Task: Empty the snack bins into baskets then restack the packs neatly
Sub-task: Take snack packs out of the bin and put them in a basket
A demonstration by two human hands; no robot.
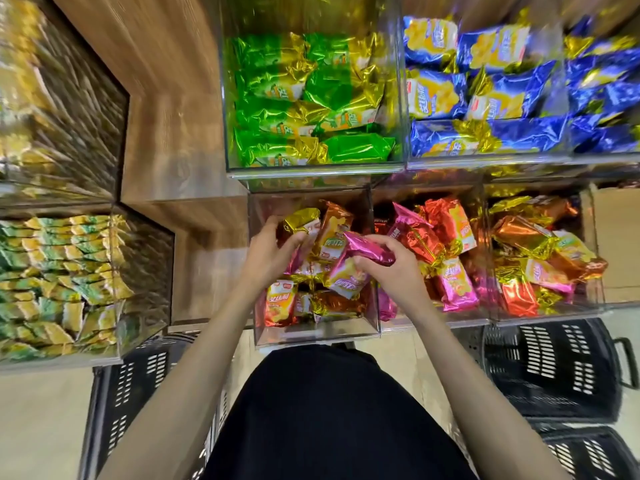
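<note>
Both hands are inside the clear bin [317, 336] directly ahead of the body. The left hand [273, 247] is closed around a gold-ended pack [300, 221] at the bin's far left. The right hand [391, 268] grips a magenta pack [367, 249] by its body, with a second pink-and-yellow pack [346, 280] just under the fingers; whether that one is also held cannot be told.

More packs lie loose and jumbled beneath and between the hands. The bins to the right of the right hand hold red, pink and orange packs [450, 258]; those beyond the hands hold green packs [304, 98] and blue packs [485, 88].

Black slotted baskets sit below hand level: one by the left forearm [138, 386], one past the right forearm [561, 368].

Assessment of handling: the packs appear light, foil-wrapped and air-puffed, so they should give under pressure and slide against one another. The foil looks slick; the crimped ends offer a firmer pinch than the smooth belly. A broad grasp across the middle carries several at once, but squeezing hard risks crushing the contents. For restacking, holding by the flat faces should keep them aligned.

Motion blur obscures the outer bins.
</note>
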